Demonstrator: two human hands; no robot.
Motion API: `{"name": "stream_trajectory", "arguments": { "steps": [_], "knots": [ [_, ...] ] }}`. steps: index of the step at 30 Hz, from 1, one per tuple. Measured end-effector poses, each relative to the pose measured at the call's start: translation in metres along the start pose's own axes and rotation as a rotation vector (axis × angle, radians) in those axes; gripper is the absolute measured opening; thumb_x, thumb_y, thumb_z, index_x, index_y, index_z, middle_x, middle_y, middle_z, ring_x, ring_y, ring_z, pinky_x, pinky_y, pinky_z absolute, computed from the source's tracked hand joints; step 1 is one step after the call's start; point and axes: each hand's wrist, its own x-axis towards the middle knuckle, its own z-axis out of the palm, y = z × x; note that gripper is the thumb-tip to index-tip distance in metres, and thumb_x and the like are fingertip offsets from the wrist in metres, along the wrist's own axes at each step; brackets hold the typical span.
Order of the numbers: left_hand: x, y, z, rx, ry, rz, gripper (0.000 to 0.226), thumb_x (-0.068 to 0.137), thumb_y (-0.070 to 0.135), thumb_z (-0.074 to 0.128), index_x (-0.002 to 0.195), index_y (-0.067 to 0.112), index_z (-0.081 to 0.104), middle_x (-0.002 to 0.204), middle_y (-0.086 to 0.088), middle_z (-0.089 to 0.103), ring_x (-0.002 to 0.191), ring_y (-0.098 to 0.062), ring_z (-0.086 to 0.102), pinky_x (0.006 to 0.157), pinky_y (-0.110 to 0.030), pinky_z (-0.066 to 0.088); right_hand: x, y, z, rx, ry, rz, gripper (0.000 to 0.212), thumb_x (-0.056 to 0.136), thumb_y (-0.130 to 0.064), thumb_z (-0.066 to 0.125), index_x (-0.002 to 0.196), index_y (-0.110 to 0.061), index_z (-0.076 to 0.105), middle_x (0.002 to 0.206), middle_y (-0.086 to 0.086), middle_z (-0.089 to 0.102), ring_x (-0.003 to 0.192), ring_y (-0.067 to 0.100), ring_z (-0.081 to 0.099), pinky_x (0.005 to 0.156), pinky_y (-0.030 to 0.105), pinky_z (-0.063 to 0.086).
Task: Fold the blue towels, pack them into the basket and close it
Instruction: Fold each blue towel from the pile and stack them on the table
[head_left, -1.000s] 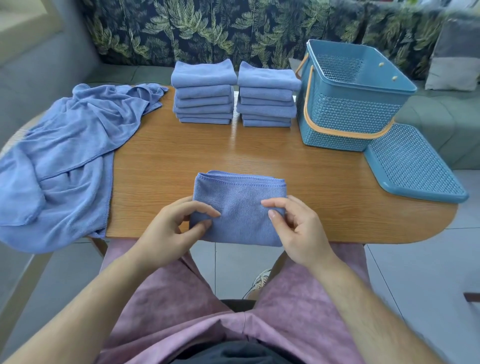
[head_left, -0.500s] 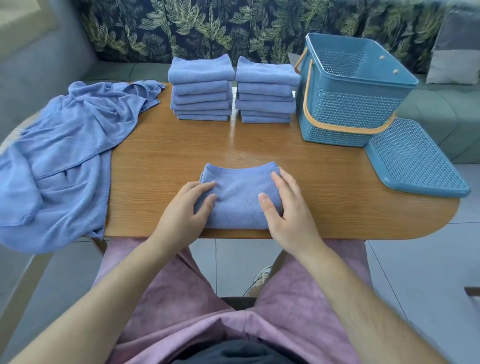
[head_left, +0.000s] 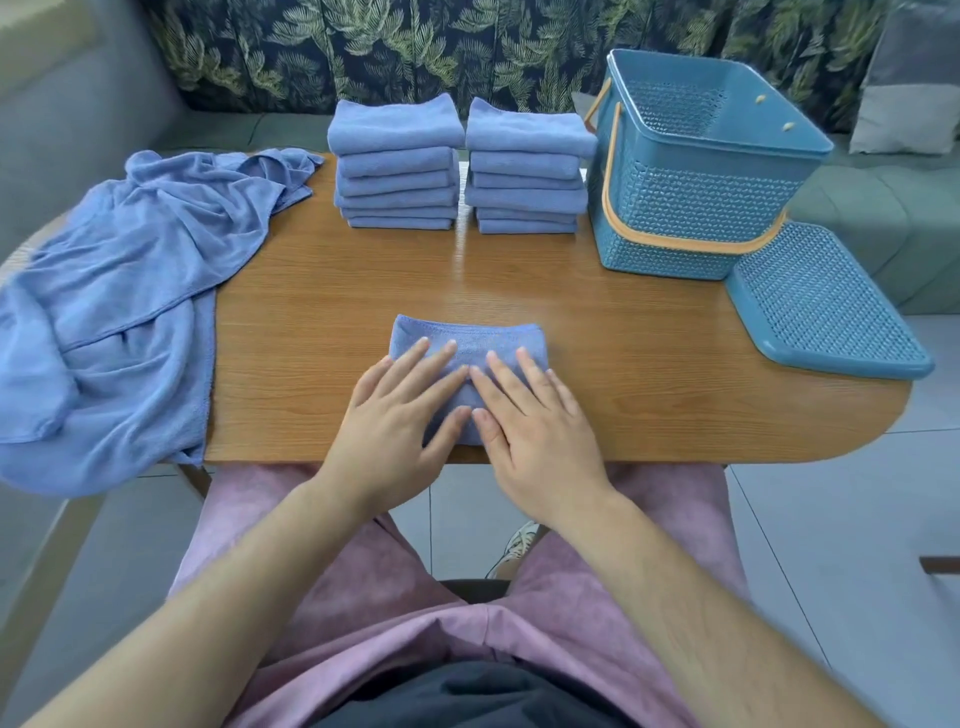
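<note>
Blue towel lies folded into a small square at the middle of the bench's near edge, wholly on the wood. It no longer hangs over that edge in a two-handed pinch, as it does a second earlier, and the hands no longer sit at its two sides, as they do half a second earlier. The left hand and right hand now lie side by side, flat on top of it. Their fingers are straight and released, grasping nothing, and the two index fingers meet over the middle. So the last fold is made and this reads as the smoothing press, though whether the palms bear down or merely rest I cannot tell from this angle. Along the far edge stand a left stack and a right stack of folded towels, just beside each other. The open basket stands at the far right corner, its handle lowered. Its lid lies near the right edge, partly overhanging. A heap of unfolded towels drapes over the left edge. By my judgement this towel is ready to join a stack. Folding is not yet finished, no towel shows in the basket, and closing it is still to come.
</note>
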Motion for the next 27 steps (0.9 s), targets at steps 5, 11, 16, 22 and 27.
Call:
{"name": "stream_trajectory", "arguments": {
  "steps": [5, 11, 16, 22, 27],
  "knots": [
    [0.0, -0.014, 0.005, -0.024, -0.138, -0.084, 0.062, 0.099, 0.063, 0.017, 0.154, 0.04, 0.032, 0.165, 0.016, 0.017, 0.153, -0.003, 0.006, 0.125, -0.037, 0.012, 0.0, 0.008, -0.001, 0.023, -0.169, 0.126, 0.064, 0.103, -0.058, 0.013, 0.158, -0.031, 0.03, 0.169, 0.0, 0.016, 0.157, 0.023, 0.002, 0.126, 0.044, 0.013],
    [-0.009, -0.018, 0.007, 0.04, -0.169, -0.294, 0.072, 0.091, 0.075, 0.009, 0.157, 0.046, 0.012, 0.168, -0.011, 0.006, 0.155, -0.023, 0.002, 0.125, -0.039, 0.001, -0.005, 0.005, -0.009, 0.045, -0.296, 0.328, 0.068, 0.098, -0.071, 0.014, 0.16, -0.044, 0.006, 0.167, 0.023, -0.01, 0.154, 0.032, -0.019, 0.125, 0.046, -0.01],
    [-0.009, -0.015, 0.005, 0.013, -0.13, -0.254, 0.079, 0.092, 0.074, 0.015, 0.157, 0.031, 0.028, 0.162, -0.012, 0.03, 0.154, -0.024, 0.016, 0.125, -0.039, 0.01, -0.006, 0.004, -0.009, 0.078, -0.243, 0.301, 0.07, 0.1, -0.07, 0.018, 0.161, -0.035, 0.016, 0.166, 0.02, 0.016, 0.156, 0.029, -0.009, 0.124, 0.046, -0.01],
    [-0.01, -0.009, 0.001, -0.114, -0.076, -0.275, 0.072, 0.092, 0.07, 0.032, 0.148, 0.028, 0.047, 0.148, 0.004, 0.047, 0.135, -0.02, 0.041, 0.107, -0.038, 0.031, -0.009, -0.004, -0.008, 0.247, -0.122, 0.352, 0.074, 0.096, -0.066, 0.029, 0.157, -0.023, 0.034, 0.155, 0.01, 0.036, 0.144, 0.028, 0.029, 0.12, 0.047, 0.021],
    [-0.01, -0.007, -0.004, -0.311, -0.017, -0.231, 0.064, 0.094, 0.057, 0.047, 0.152, 0.03, 0.04, 0.152, 0.011, 0.041, 0.132, -0.009, 0.04, 0.107, -0.025, 0.028, -0.009, -0.01, -0.019, 0.45, -0.122, 0.387, 0.063, 0.099, -0.047, 0.036, 0.158, -0.025, 0.03, 0.163, 0.009, 0.023, 0.146, 0.019, 0.019, 0.119, 0.036, 0.018]
  ]
}}
